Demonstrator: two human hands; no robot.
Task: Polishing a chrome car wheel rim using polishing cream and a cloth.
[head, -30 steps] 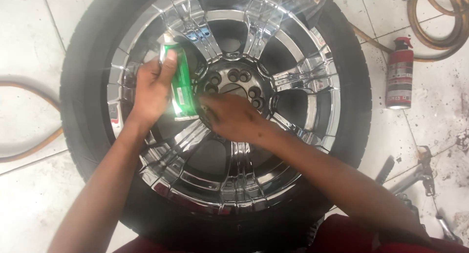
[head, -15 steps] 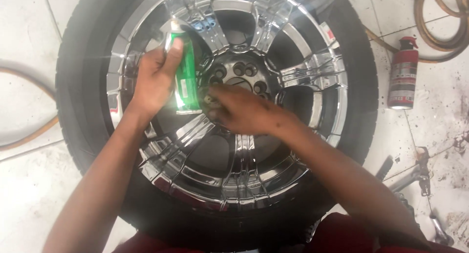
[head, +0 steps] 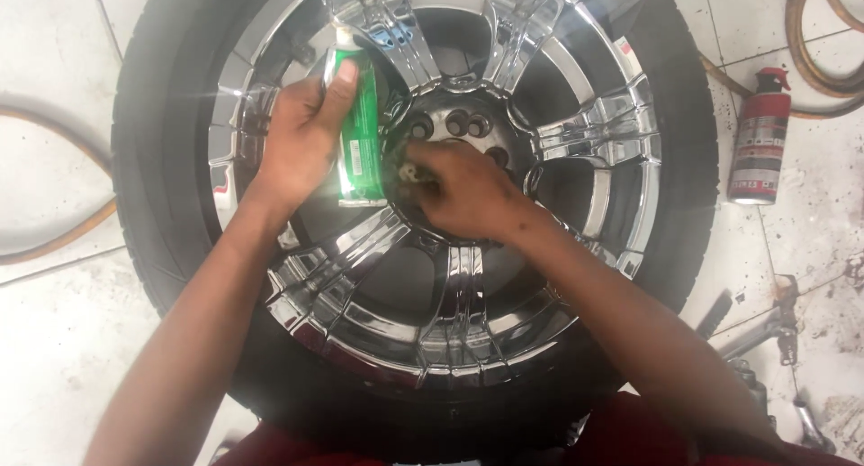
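1. Head camera, looking down: one black rubber tyre (head: 157, 160) lies flat on the pale tiled floor (head: 54, 358), carrying one polished chrome spoked wheel rim (head: 468, 313).
2. Two bare hands work at the hub. The left hand (head: 297, 147) is wrapped around one green squeeze tube (head: 358, 129), thumb and fingers pinching it, cap end pointing away from the person.
3. The right hand (head: 459, 192) presses curled fingers onto a small crumpled rag (head: 407, 171) at the hub's edge, just beside the tube's lower end.
4. One red-and-grey spray can (head: 754, 138) stands right of the tyre, near coiled tan hoses (head: 823, 43).
5. Against half a second earlier, the tube stays gripped and has barely moved; the right hand remains rubbing at the hub.
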